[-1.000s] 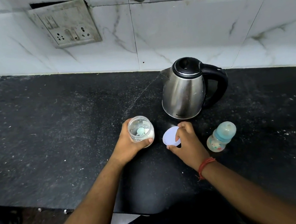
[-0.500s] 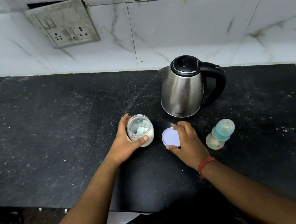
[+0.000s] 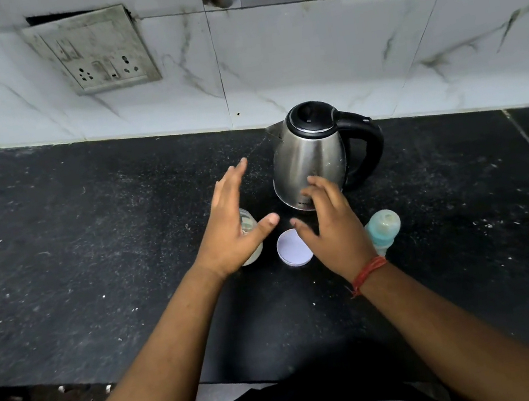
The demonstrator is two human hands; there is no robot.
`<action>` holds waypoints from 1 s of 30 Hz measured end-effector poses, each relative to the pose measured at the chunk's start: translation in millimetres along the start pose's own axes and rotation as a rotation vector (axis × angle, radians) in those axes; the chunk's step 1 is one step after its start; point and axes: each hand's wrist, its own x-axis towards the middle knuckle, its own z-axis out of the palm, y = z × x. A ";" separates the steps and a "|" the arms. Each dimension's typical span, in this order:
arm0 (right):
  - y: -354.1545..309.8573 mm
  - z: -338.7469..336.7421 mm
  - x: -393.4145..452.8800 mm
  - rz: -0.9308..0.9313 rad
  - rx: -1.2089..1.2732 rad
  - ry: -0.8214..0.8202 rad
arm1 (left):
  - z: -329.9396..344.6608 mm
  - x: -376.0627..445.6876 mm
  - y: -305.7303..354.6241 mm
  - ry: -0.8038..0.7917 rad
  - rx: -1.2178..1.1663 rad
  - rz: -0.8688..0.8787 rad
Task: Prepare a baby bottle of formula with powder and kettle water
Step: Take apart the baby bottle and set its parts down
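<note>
A steel kettle [image 3: 310, 158] with a black lid and handle stands on the black counter [image 3: 92, 262]. In front of it lies a round white lid [image 3: 291, 249], flat on the counter. Left of the lid stands a glass powder jar [image 3: 249, 228], mostly hidden behind my left hand [image 3: 231, 226], which hovers above it with fingers spread and holds nothing. My right hand [image 3: 332, 224] hovers open over the lid's right side, in front of the kettle's base. A baby bottle [image 3: 383, 226] with a teal cap lies tilted on the counter to the right of that hand.
A white marble-tiled wall [image 3: 303, 62] backs the counter, with a grimy socket plate [image 3: 94, 50] at upper left. The counter's front edge runs below my forearms. Bare dusty counter stretches left and right of the objects.
My left hand has let go of the jar and lifted with its fingers spread. My right hand has released the lid, which now lies flat, and risen toward the kettle.
</note>
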 end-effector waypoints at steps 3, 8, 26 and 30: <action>1.4 -21.9 4.4 -0.017 -0.015 0.067 | 19.0 5.0 10.9 -0.045 -0.002 0.044; 20.3 -56.0 4.8 0.015 -0.023 0.167 | 55.3 8.4 27.6 -0.172 -0.063 0.051; 91.9 -85.9 -53.9 0.383 0.242 -0.158 | 171.1 14.2 36.5 -0.507 -0.166 -0.152; 92.8 -85.3 -52.3 0.381 0.266 -0.165 | 173.6 14.4 36.3 -0.502 -0.179 -0.186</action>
